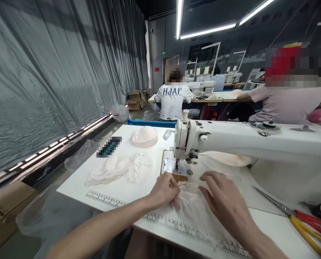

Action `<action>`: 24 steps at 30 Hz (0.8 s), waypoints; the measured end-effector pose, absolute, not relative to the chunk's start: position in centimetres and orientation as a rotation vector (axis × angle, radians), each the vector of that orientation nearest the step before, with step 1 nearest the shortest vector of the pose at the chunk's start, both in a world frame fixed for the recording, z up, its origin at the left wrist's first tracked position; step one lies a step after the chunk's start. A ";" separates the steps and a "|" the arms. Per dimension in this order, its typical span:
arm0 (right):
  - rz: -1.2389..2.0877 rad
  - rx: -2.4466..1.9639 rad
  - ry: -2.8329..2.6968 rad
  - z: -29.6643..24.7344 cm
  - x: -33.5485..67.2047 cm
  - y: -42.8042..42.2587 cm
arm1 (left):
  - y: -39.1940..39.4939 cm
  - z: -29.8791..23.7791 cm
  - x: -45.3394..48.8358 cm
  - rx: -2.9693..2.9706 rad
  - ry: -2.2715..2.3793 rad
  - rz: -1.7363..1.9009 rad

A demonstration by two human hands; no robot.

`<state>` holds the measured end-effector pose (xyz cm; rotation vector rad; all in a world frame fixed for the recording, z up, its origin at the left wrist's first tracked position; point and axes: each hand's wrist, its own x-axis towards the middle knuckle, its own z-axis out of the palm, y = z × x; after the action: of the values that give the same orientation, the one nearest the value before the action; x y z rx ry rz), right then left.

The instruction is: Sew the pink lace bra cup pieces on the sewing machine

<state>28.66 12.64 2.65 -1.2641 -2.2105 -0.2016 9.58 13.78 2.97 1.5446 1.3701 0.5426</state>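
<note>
A pale sheer lace fabric piece [189,201] lies on the white sewing table [76,183] just in front of the needle of a white sewing machine [230,138]. My left hand [164,190] pinches the fabric's left edge with curled fingers. My right hand [221,199] rests on the fabric's right side, fingers together and pressed down on it. Both hands sit close to the metal needle plate [172,167].
A pile of lace pieces [117,169] and a stack of pink cups [144,136] lie on the table's left. Scissors with red and yellow handles [298,217] lie at the right. Two other people sit at tables behind. Cardboard boxes [4,208] stand at lower left.
</note>
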 end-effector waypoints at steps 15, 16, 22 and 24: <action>-0.081 -0.907 -2.543 0.0 27.4 15.7 | 16.4 1.0 7.6 2.729 1.274 0.569; -0.067 -0.901 -2.527 -0.1 27.5 16.0 | 16.5 0.5 7.3 2.862 1.197 0.605; -0.070 -0.910 -2.472 -1.6 28.1 18.1 | 17.9 -0.5 6.8 3.024 1.133 0.577; -0.043 -0.953 -2.473 -1.8 28.2 19.0 | 18.7 -0.3 7.0 3.019 1.157 0.574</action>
<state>28.20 19.00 -1.84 -0.9526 -2.4732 -0.0428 7.01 18.71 -0.31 3.0188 1.1571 0.5742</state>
